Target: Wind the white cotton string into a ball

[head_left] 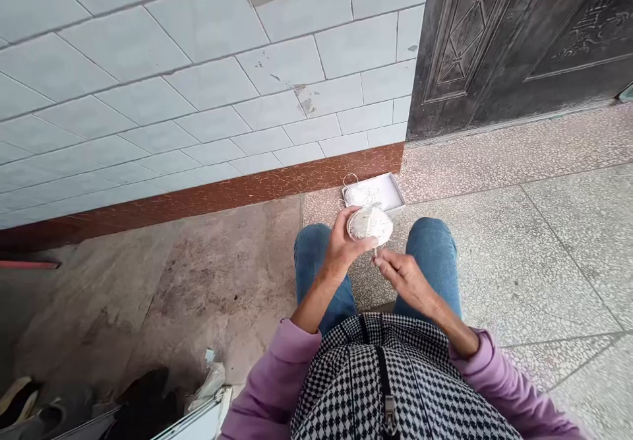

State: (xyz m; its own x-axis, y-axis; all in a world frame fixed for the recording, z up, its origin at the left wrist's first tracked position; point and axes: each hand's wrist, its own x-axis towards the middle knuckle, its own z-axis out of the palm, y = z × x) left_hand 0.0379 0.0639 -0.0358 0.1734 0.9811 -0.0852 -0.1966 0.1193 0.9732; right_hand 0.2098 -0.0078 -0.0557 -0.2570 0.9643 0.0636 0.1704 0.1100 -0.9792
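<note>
My left hand (343,245) is wrapped round the side of a white, rounded piece that looks woven from thin strands (372,223), held above my knees. Its thumb lies along the near edge. Just below that edge, my right hand (406,280) pinches a short pale strand or stick (375,252) between thumb and fingers; I cannot tell whether it is joined to the piece. Beyond my hands, a shallow white box (391,192) rests on the floor by the wall. Coiled white cord (359,195) lies in its left part, one loop standing up over the rim.
A tiled wall (208,90) with a brown base strip runs across the front. To its right stands a dark embossed door (475,44). Shoes (20,400) and a white-edged panel (198,423) are at the lower left. A red bar (27,264) lies at the far left.
</note>
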